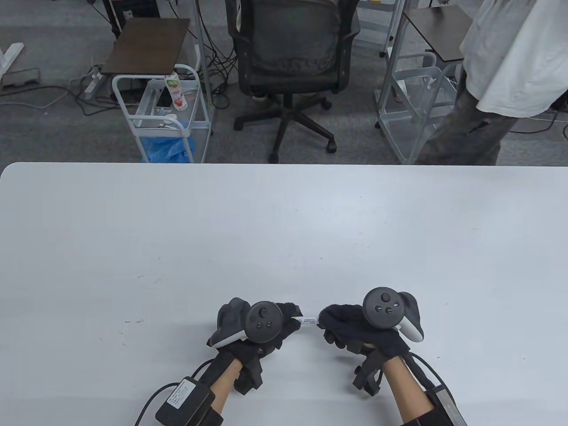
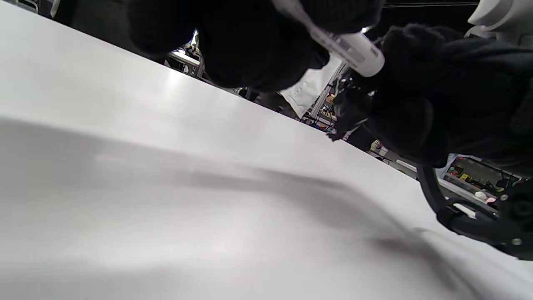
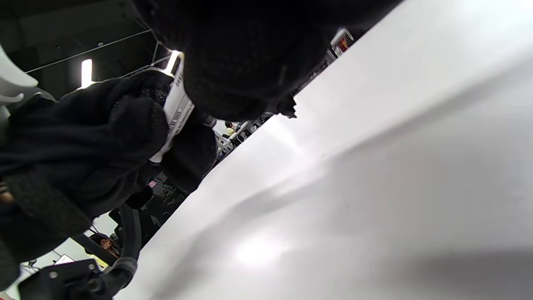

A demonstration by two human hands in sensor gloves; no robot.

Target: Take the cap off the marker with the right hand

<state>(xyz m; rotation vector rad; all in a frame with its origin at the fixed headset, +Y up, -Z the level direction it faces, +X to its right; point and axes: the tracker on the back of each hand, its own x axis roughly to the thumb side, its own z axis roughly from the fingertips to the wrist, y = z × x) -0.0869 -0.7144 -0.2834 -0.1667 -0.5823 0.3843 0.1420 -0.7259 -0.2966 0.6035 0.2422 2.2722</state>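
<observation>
Left hand (image 1: 253,326) sits near the table's (image 1: 284,222) front edge, fingers closed round one end of the marker (image 1: 308,320); judged role: anchor, holding the barrel level and clear of the tabletop so the other hand has something to pull against. Marker spans the small gap between the two hands, lying roughly horizontal, only a short white stretch showing in the table view. Right hand (image 1: 355,328) is curled over the opposite end, fingers wrapped and closed on it; the marker cap itself is buried in the glove and cannot be seen in any view, so whether it is seated or already loosened cannot be told. Hands are close together, knuckles almost facing, which suits a straight axial pull apart. Appearance of marker: white cylindrical barrel with a printed label, small dark text lines and what looks like a barcode, seen clearest in the left wrist view (image 2: 354,49) and again in the right wrist view (image 3: 177,110). Ink colour not determinable.
</observation>
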